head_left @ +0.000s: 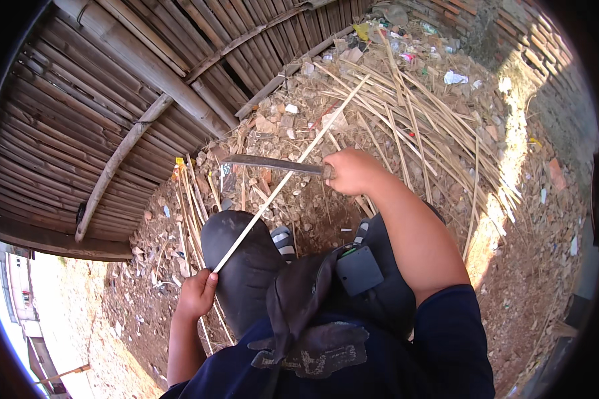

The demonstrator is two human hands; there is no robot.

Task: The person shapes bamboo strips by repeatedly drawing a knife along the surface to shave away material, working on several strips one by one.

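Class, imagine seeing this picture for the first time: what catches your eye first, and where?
First comes the long dark knife near the centre, gripped in the right hand and crossing a pale strip whose lower end the left hand holds. Next come the heap of strips at upper right and the brown slatted structure filling the upper left.

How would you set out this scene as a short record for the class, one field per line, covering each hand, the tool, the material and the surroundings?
Left hand: the left hand pinches the lower end of a pale strip
Right hand: the right hand grips the handle of a long knife
Tool position: blade crosses the strip in view; contact unclear
Other material: loose strips heaped ahead, to the right
Ground: earth with rubble and litter
Left side: slatted panel
Lap: flat dark case
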